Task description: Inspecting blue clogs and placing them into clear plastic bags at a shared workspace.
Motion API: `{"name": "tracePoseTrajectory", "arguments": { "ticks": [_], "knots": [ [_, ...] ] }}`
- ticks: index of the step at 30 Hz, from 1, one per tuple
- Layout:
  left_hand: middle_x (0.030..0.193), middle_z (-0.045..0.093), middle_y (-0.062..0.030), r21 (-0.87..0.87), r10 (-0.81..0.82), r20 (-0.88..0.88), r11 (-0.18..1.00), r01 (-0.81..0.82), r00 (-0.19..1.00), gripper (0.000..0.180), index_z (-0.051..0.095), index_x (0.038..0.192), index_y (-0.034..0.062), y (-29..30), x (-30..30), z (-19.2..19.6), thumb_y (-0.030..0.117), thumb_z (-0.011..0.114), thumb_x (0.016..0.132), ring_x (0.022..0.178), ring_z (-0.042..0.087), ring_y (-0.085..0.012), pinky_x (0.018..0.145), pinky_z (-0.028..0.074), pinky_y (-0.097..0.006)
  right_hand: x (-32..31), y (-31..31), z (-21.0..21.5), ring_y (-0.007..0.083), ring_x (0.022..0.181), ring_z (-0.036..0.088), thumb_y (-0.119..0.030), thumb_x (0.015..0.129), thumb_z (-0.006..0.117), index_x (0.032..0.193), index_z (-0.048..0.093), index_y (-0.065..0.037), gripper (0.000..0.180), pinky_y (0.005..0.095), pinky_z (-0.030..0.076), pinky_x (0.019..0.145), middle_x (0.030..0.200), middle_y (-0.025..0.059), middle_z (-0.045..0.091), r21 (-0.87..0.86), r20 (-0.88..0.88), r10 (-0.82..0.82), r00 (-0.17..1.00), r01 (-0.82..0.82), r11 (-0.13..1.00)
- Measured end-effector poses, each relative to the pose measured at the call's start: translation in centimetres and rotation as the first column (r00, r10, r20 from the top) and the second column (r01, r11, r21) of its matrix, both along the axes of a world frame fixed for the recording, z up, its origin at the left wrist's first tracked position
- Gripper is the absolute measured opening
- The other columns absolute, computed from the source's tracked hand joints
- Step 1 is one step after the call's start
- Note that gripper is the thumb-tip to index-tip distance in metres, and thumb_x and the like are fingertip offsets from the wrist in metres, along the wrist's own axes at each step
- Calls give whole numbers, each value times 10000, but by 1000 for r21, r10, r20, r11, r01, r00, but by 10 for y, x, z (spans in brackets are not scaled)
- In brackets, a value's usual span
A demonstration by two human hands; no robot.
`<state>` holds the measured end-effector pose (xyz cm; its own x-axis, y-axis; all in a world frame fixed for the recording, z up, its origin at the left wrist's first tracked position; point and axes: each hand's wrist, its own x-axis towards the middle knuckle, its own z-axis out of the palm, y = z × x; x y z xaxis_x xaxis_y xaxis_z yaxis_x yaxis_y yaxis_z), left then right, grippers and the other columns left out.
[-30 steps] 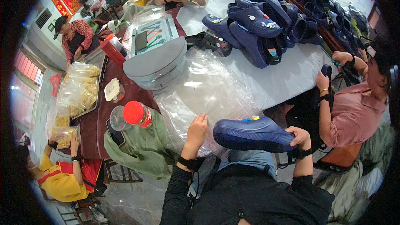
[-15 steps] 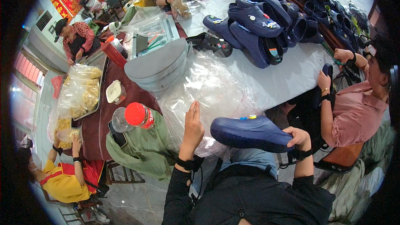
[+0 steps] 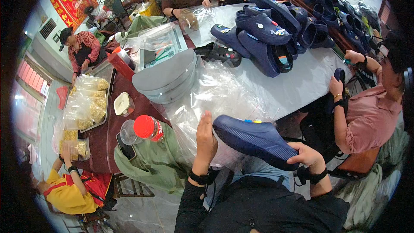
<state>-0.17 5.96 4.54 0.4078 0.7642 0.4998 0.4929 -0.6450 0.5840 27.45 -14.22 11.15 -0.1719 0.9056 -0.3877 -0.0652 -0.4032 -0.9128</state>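
The right hand (image 3: pixel 308 156) grasps the heel end of a navy foam clog (image 3: pixel 252 141) in its fingers (image 3: pixel 297 147), tilted at the near edge of the clear plastic bags (image 3: pixel 185 108) on the counter (image 3: pixel 297 88), while the left hand (image 3: pixel 206 141), unclenched and upright, is just beside the toe, contact unclear

A stretch of open white table cover (image 3: pixel 289 88) lies between heaped navy clogs (image 3: pixel 264 28) and the raised clog (image 3: pixel 254 141); loose clear bags (image 3: pixel 215 84) clutter the way ahead of the left hand (image 3: pixel 206 140), a red-lidded jar (image 3: pixel 148 128) its left.
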Motion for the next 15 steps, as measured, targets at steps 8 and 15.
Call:
{"name": "tracePoseTrajectory", "arguments": {
  "ticks": [8, 15],
  "knots": [
    [1396, 420, -193, -21, -2, -170, 1000, -1, 985, 458, 405, 1365, 0, -16, 19, 11, 100, 466, 923, 1281, 372, -419, 1058, 255, -523, -21, 9, 17, 85, 942, 505, -118, 768, 729, 1238, 536, 20, 527, 231, 407, 849, 1066, -11, 581, -12, 15, -46, 999, 46, 999],
    [1474, 334, -120, -1, -53, -228, 999, 54, 972, 460, 432, 1379, 123, -30, 29, 21, 110, 479, 922, 1328, 291, -444, 1062, 186, -599, -36, 15, -3, 62, 860, 512, -146, 770, 748, 1226, 543, 10, 524, 218, 439, 750, 1002, -25, 581, 48, 155, -95, 983, 89, 995]
  ]
}}
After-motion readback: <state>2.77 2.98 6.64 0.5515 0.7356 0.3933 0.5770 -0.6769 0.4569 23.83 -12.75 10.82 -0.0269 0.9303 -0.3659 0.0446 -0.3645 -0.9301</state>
